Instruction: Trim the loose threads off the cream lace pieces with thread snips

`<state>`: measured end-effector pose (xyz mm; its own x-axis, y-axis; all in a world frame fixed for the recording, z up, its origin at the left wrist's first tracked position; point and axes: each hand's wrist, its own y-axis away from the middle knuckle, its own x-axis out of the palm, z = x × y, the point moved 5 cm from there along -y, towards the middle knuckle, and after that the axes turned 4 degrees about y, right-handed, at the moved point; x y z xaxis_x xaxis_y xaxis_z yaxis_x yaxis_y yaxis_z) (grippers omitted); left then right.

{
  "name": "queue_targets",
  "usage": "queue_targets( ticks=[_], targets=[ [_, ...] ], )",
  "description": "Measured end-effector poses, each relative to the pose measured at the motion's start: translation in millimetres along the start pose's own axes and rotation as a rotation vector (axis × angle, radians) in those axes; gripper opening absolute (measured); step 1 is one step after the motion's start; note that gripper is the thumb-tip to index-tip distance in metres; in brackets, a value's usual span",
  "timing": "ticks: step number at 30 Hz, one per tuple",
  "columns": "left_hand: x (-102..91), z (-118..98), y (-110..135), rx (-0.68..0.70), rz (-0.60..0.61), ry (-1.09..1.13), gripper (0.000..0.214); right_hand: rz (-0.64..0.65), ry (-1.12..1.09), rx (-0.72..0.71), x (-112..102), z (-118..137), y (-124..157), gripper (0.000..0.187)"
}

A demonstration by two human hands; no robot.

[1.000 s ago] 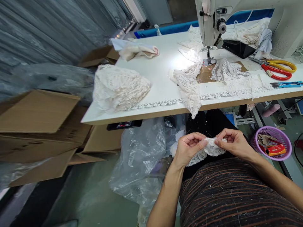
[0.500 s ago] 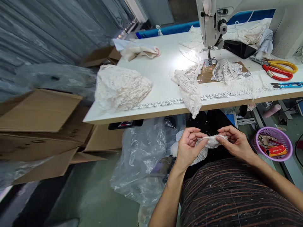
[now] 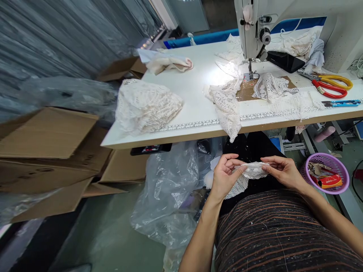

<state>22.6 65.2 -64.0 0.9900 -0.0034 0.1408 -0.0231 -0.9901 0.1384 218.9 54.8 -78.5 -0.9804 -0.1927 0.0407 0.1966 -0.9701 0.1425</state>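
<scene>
I hold a small piece of white lace [image 3: 253, 172] over my lap, below the front edge of the sewing table [image 3: 195, 121]. My left hand [image 3: 225, 175] pinches its left end, and more lace hangs down under that hand. My right hand [image 3: 282, 172] pinches the right end with thumb and fingertips. The piece is stretched flat between both hands. On the table above, a strip of lace [image 3: 227, 102] drapes over the edge, and another lace piece [image 3: 273, 88] lies by the needle of the sewing machine [image 3: 252, 26].
A heap of lace [image 3: 146, 105] lies on the table's left part, scissors [image 3: 331, 83] and blue snips [image 3: 340, 102] at the right. Cardboard boxes [image 3: 48, 147] and clear plastic bags [image 3: 167, 189] are on the floor at left. A purple basket [image 3: 326, 172] stands at right.
My hands have drawn slightly apart and spread the bunched lace piece flatter between them. The view has shifted a little.
</scene>
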Motion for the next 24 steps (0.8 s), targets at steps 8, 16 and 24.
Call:
queue_targets(
  ticks=[8,16,24],
  targets=[
    [-1.6,5,-2,-0.042,0.003,0.033,0.049,-0.021,-0.102,0.015,-2,-1,-3,0.043],
    [-1.3,11,-4,-0.066,-0.037,0.074,0.047,-0.042,-0.108,0.015,-3,1,-9,0.04],
    [-11.7,-22,19,0.093,-0.103,-0.052,0.043,0.054,-0.109,0.046,12,12,-11,0.038]
  ],
)
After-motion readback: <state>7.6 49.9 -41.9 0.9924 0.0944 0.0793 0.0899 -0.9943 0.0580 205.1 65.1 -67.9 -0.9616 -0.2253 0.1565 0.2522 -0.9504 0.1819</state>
